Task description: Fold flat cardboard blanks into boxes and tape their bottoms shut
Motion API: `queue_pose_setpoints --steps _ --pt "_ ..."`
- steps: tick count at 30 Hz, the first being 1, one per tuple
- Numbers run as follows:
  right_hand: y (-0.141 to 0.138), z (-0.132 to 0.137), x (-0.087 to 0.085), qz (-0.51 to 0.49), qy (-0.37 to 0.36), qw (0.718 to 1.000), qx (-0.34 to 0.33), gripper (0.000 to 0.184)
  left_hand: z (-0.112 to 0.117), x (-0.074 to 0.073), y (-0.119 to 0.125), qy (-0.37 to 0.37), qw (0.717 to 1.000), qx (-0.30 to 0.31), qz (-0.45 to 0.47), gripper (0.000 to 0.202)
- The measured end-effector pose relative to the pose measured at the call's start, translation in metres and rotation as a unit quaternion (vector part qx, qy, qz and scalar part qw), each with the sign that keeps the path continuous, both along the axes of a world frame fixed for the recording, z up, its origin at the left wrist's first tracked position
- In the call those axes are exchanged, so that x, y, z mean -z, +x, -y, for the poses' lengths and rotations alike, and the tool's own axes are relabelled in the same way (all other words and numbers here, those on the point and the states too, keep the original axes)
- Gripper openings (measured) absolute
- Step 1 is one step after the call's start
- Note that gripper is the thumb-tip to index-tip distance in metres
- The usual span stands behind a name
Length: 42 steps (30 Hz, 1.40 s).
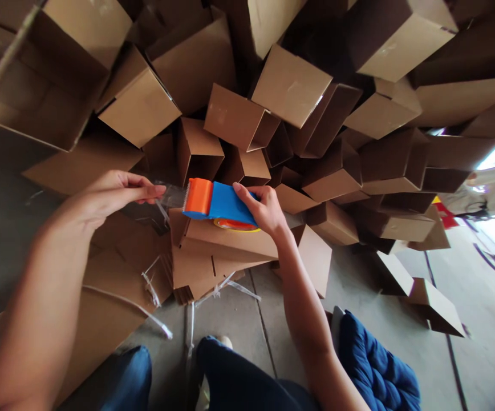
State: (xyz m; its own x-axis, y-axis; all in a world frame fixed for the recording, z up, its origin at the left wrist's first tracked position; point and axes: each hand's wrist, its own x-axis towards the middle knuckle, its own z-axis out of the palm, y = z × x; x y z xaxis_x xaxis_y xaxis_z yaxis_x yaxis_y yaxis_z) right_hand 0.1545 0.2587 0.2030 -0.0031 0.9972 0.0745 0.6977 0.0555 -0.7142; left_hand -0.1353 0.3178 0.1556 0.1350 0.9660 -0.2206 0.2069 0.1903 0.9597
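Note:
My right hand [267, 210] is closed around a blue and orange tape dispenser [234, 201], its toothed edge facing left. From that edge a strip of clear packing tape [174, 196] runs to my left hand [121, 191], which pinches the free end between thumb and fingers. Just below the dispenser lies a stack of flat folded cardboard [200, 265], its top pieces partly hidden by the dispenser and my right hand.
A large heap of cardboard boxes [292, 83] fills the far side. White strapping [217, 290] lies loose near the stack. Flat cardboard [110, 314] covers the floor at left. A blue cushioned seat [376, 362] is at lower right, on a concrete floor [358, 331].

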Motion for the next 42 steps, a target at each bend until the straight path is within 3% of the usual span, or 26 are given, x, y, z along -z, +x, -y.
queue_pose_setpoints --steps 8,15,21,28,35,42 --pt "0.012 0.008 -0.001 0.003 0.010 1.000 0.012 0.063 0.001 -0.003 -0.006 -0.006 0.999 0.027 -0.022 0.035" --pt "0.030 0.014 -0.004 0.004 -0.001 1.000 0.025 0.068 0.000 -0.004 -0.014 -0.030 0.999 0.012 -0.019 0.026" --pt "0.037 0.014 -0.002 0.001 0.007 1.000 0.026 0.071 0.003 0.001 -0.004 -0.046 0.999 -0.001 -0.003 0.027" --pt "0.045 0.013 0.009 -0.042 -0.015 0.998 0.044 0.073 0.008 0.015 0.010 -0.050 0.999 -0.002 0.018 0.026" --pt "0.039 0.007 0.008 -0.044 -0.022 0.998 0.050 0.075 0.002 0.030 0.007 -0.058 0.998 -0.002 0.020 0.042" --pt "0.032 0.004 0.007 -0.009 -0.028 0.998 0.056 0.070 -0.006 0.059 0.011 -0.083 0.995 0.006 0.046 0.045"
